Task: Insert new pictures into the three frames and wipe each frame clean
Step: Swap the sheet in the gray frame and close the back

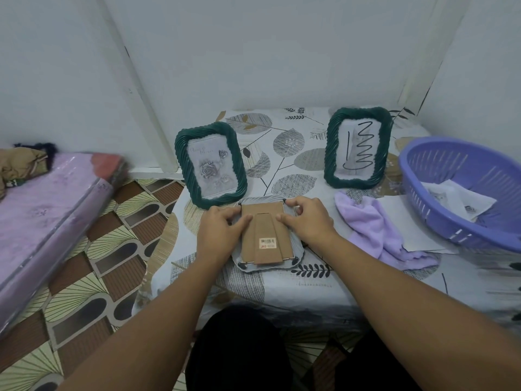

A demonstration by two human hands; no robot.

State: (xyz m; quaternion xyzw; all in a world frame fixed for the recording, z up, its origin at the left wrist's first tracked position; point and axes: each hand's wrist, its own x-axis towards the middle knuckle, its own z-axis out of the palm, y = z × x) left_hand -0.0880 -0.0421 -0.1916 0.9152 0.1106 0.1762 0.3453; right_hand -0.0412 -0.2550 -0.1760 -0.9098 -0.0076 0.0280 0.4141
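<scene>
Both forearms are extended forward; the left hand (218, 224) and right hand (307, 218) are laid palm-down, fingers curled.

Basket (423, 176) cut off at right edge.

Two green rope-edged frames (211, 165) (357, 148) are standing upright at centre; a third, pale frame (242, 261) is lying face down below them, its brown backing (266, 232) showing

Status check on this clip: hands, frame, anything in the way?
Left hand and right hand both pressing the cardboard back of the face-down frame. Two green frames upright behind. Purple cloth lies beside, untouched. Nothing in the way.
</scene>
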